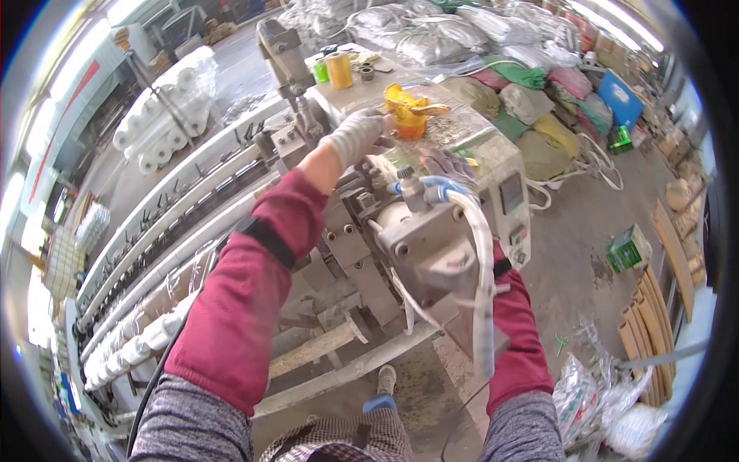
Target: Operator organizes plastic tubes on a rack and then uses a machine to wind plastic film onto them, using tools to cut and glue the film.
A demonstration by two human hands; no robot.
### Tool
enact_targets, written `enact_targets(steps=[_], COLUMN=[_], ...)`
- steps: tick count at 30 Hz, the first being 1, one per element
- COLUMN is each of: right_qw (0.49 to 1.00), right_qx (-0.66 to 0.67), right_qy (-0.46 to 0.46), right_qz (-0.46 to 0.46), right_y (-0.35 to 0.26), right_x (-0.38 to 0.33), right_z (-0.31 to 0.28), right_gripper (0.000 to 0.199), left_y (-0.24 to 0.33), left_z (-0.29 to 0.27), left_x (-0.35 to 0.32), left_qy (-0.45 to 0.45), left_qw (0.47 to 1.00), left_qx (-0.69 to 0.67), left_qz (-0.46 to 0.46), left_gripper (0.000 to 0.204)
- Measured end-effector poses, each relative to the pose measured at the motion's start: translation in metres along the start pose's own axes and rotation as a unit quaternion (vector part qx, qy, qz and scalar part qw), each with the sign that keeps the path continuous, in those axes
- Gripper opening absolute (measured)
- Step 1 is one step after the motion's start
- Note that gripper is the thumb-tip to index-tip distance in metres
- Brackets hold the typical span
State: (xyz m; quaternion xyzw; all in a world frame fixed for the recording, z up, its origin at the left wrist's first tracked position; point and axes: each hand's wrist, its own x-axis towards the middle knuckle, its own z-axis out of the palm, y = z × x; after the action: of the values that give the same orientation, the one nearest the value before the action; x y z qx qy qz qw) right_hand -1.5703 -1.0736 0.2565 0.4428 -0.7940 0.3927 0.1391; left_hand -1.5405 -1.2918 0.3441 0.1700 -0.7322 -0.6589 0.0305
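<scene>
My left hand [356,135], in a white knit glove, reaches over the top of a grey metal machine [416,246] and touches a crumpled yellow plastic cup [406,115] standing there. Its fingers curl beside the cup; whether they grip it is unclear. My right hand [446,163], in a grey glove, is mostly hidden behind the machine's motor housing and a white hose [481,254], near the machine's top plate. Both forearms wear dark red sleeve covers.
A yellow thread spool [339,69] and a green can [320,71] stand at the machine's far end. Long white tubes [177,223] lie on a rack to the left. Filled sacks [531,100] pile up behind. Green boxes [630,248] and cardboard sit on the floor at right.
</scene>
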Motion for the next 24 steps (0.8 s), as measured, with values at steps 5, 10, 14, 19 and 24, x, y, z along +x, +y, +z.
enact_targets(steps=[5, 10, 14, 19, 24], right_qw=[0.966, 0.962, 0.958, 0.989, 0.986], right_qx=[-0.255, -0.258, -0.242, -0.083, -0.028], right_qy=[0.013, 0.008, 0.02, -0.077, -0.161], right_qz=[-0.031, -0.089, -0.149, -0.09, 0.012], right_y=[0.041, 0.048, 0.034, -0.026, 0.015], right_x=[-0.002, 0.003, 0.005, 0.001, -0.111], right_z=[0.018, 0.017, 0.031, 0.085, -0.014], right_gripper=[0.051, 0.047, 0.047, 0.043, 0.04], left_y=[-0.015, -0.023, -0.014, 0.002, -0.025], left_z=[0.02, 0.02, 0.003, -0.048, -0.074], left_x=[0.036, 0.039, 0.012, -0.094, -0.241], left_qy=[-0.042, 0.011, 0.057, 0.075, 0.12], left_qw=[0.992, 0.981, 0.97, 0.963, 0.946], left_qx=[-0.116, -0.191, -0.237, -0.249, -0.279], left_qz=[-0.012, -0.022, 0.011, 0.07, 0.111], left_gripper=[0.032, 0.03, 0.033, 0.028, 0.026])
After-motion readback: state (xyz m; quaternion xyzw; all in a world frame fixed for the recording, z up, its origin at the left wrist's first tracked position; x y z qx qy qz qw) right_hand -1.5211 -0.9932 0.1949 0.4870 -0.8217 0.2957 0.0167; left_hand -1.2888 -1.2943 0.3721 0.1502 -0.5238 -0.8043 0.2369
